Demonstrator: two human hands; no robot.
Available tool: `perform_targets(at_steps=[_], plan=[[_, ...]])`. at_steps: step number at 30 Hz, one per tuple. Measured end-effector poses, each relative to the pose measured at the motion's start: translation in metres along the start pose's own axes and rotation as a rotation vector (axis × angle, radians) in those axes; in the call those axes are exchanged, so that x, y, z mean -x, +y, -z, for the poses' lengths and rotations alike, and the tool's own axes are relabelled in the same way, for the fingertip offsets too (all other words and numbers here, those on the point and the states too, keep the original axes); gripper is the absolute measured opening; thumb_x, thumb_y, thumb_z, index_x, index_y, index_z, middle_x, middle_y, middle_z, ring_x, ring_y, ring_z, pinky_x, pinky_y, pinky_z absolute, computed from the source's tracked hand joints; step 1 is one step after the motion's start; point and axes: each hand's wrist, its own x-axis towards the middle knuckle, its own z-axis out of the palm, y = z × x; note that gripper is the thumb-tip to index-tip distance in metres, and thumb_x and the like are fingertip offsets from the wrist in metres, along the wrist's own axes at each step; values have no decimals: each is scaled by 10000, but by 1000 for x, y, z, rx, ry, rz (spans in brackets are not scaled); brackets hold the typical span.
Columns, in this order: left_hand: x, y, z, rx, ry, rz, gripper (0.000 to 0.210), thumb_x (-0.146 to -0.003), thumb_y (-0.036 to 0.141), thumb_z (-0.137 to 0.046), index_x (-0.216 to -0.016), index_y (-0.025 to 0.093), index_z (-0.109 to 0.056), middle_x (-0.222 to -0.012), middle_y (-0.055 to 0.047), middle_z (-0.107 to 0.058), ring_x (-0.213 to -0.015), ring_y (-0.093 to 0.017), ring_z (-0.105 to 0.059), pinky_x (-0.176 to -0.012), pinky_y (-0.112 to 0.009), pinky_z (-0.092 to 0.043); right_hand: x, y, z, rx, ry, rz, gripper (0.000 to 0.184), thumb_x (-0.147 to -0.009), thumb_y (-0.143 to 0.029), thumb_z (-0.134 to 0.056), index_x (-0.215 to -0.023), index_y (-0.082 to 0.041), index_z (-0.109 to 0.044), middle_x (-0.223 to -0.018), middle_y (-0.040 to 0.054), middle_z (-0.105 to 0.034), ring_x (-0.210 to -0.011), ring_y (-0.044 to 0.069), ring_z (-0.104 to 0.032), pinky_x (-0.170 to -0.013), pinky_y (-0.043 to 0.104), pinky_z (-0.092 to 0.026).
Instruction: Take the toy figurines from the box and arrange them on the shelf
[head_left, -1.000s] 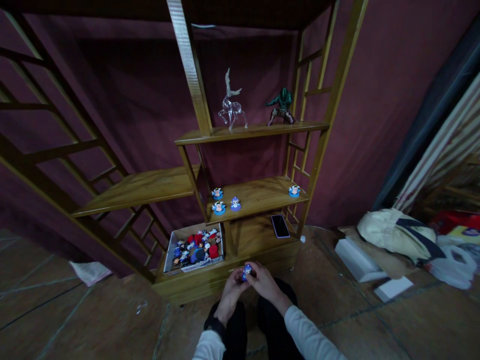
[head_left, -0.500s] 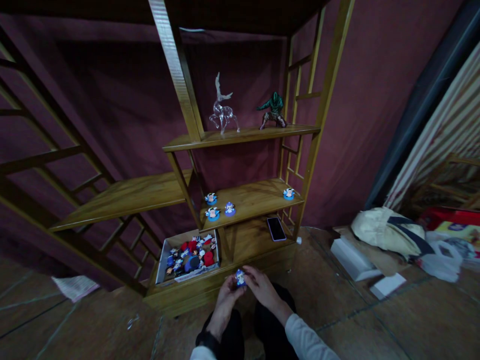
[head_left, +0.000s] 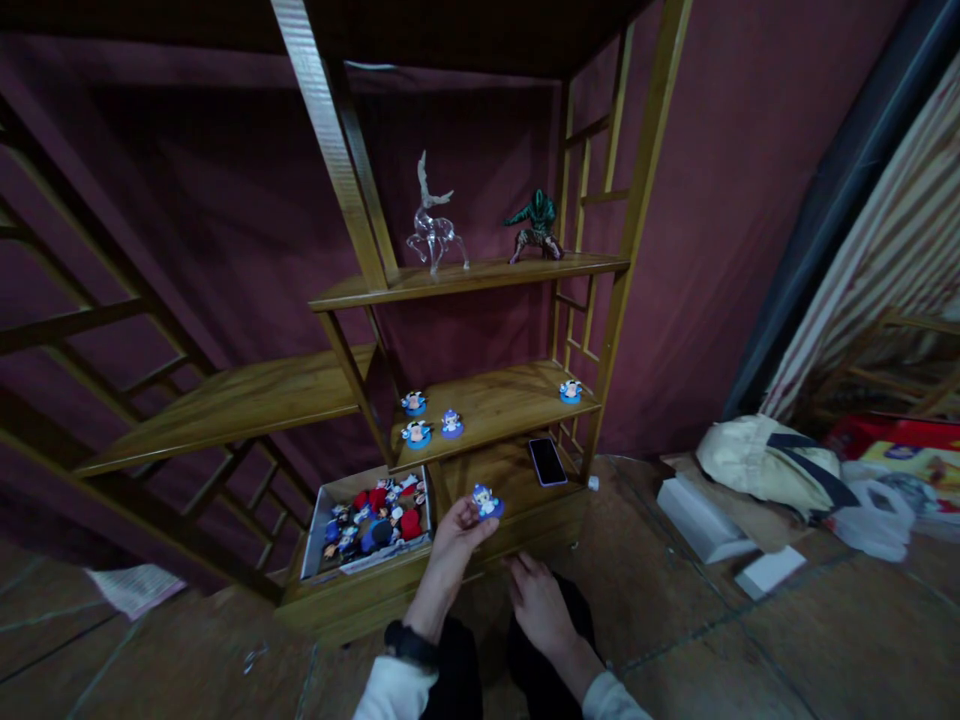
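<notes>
Here, purple-and-white figurine in left fingers

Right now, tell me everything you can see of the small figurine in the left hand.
The purple-and-white figurine has a purple top, a pale body and a purple base that looks rounded. It looks like molded plastic; finer details are too small to make out. It stands head up, perhaps leaning slightly. The left hand grips it from the left and below, covering part of it. It appears held up before the front edge of the lowest shelf, and the right hand does not touch it.
</notes>
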Motion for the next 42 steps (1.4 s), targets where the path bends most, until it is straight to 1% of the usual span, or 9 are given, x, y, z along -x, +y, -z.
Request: perform_targets(at_steps=[3, 6, 9, 12, 19, 26, 33, 38, 42], plan=[[-3, 14, -11, 92, -66, 51, 389, -588, 184, -776, -950, 145, -639, -971, -81, -682, -888, -167, -628, -829, -264, -446, -2, 3, 1, -162, 46, -22, 336, -813, -126, -393, -1035, -217, -628, -998, 87, -639, -939, 213, -609, -861, 350, -460], [1, 20, -16, 206, -97, 131, 369, -617, 196, -762, -960, 145, -636, -1015, -93, -672, -902, -180, -633, -834, -286, -455, -11, 8, 4, -437, 201, -76, 285, -828, -215, -427, -1036, -207, -621, -1000, 82, -648, -938, 210, -609, -855, 361, -474], [8, 17, -14, 262, -83, 164, 348, -623, 205, -758, -942, 143, -633, -1026, -97, -669, -910, -183, -634, -838, -291, -457, -23, 5, 13, -670, 340, -154, 299, -822, -328, -473, -1053, -197, -608, -1053, 85, -638, -944, 213, -602, -817, 369, -498], [15, 10, -12, 227, -44, 119, 376, -606, 194, -768, -945, 155, -610, -1001, -80, -675, -916, -169, -630, -842, -280, -449, -33, -10, 28, -810, 362, -184, 324, -787, -396, -528, -1021, -192, -621, -1038, 81, -641, -865, 200, -609, -729, 343, -522], [26, -3, -8, 44, -4, -4, 393, -534, 180, -795, -830, 176, -537, -807, -6, -680, -778, -132, -626, -784, -275, -454, -40, -43, 49, -828, 251, -100, 300, -800, -412, -521, -992, -206, -624, -1006, 58, -643, -934, 200, -588, -810, 329, -480], [38, 0, -6, -5, -5, 1, 379, -523, 229, -799, -810, 158, -562, -817, -39, -688, -759, -157, -633, -768, -301, -471, -34, -50, 48, -763, 211, -109, 252, -777, -416, -546, -845, -185, -620, -787, 21, -638, -755, 166, -579, -704, 278, -466], [42, -1, -11, -2, 28, 0, 385, -501, 238, -808, -803, 156, -583, -810, -41, -692, -754, -163, -637, -780, -314, -475, -33, -52, 51, -747, 230, -92, 193, -776, -372, -544, -764, -186, -594, -715, -8, -604, -699, 142, -552, -675, 253, -440], [42, -7, -12, 10, 60, -10, 398, -522, 215, -789, -848, 166, -566, -839, -37, -684, -783, -162, -632, -785, -312, -475, -33, -48, 46, -833, 180, -139, 226, -755, -405, -565, -810, -188, -598, -759, -3, -617, -718, 148, -566, -666, 260, -459], [42, -11, -13, -54, 102, -88, 378, -538, 160, -761, -847, 176, -544, -836, -31, -666, -781, -159, -628, -780, -302, -477, -33, -49, 45, -878, 179, -128, 232, -746, -389, -582, -865, -191, -605, -833, 19, -644, -798, 170, -592, -742, 293, -478]])
